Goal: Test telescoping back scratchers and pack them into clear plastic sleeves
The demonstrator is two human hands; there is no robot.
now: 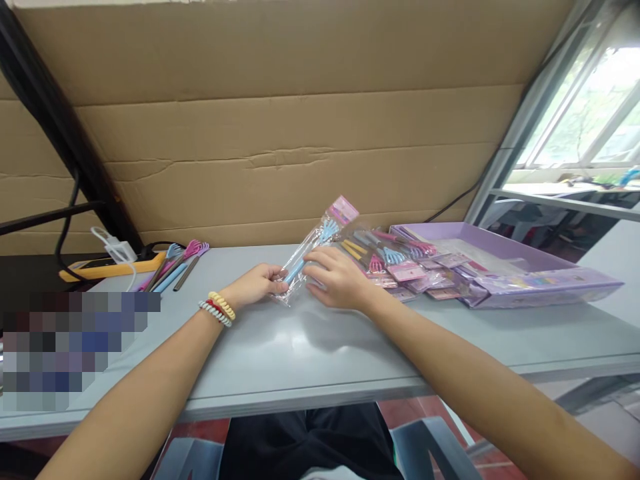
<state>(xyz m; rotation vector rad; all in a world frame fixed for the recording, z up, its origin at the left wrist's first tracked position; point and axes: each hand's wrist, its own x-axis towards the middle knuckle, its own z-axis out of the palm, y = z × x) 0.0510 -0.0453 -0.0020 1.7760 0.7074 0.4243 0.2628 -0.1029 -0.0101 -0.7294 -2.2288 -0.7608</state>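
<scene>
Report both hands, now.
Left hand: closed, holding the clear packet's lower end.
Right hand: at the packet's side, fingers loosely curled; whether gripping cannot be told.

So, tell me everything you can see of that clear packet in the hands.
The packet is a long sleeve of shiny, crinkled, clear film with a pinkish header card at its far end. Inside is a blue tool, its clawlike head near the card. The packet slants away toward the right. The left hand pinches its near end; fingers of the right hand touch its side. Whether it rests on the table is unclear.
</scene>
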